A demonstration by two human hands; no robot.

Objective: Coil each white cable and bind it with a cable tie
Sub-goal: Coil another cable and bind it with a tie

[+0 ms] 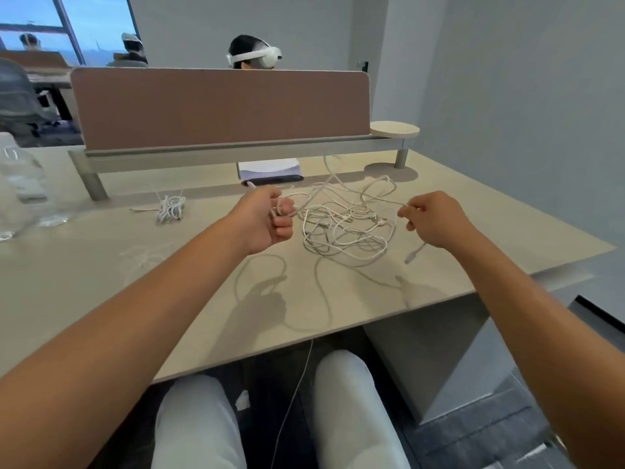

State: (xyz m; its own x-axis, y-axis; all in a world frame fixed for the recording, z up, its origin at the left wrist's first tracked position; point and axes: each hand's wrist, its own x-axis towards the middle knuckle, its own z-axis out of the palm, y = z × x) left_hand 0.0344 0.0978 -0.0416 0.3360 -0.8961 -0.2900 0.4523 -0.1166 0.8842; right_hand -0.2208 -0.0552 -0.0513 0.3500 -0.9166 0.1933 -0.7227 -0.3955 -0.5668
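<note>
While the left hand (267,218) grips a few loops and the right hand (431,220) pinches the white cable (345,228) above the surface (101,265), pulling could tighten the loose tangle lying between them.

The left hand (267,220) curls round a cable, and its fingers hide how many turns sit in the palm. The right hand (434,220) pinches a strand, the pinch point tucked behind fingertips (406,211). Which strand in the tangle (341,228) joins the two hands can't be traced; the loops cross too thickly. The plug (413,254) hanging below the right hand is too blurred to tell its type. The bound bundle (170,208) is too small to show its tie. A cable (294,394) drops off the desk edge (304,336) and leaves at the bottom. Clear plastic (20,184) at left is cut off by the edge. The divider (220,106) hides the seated person below the headset (257,57).
</note>
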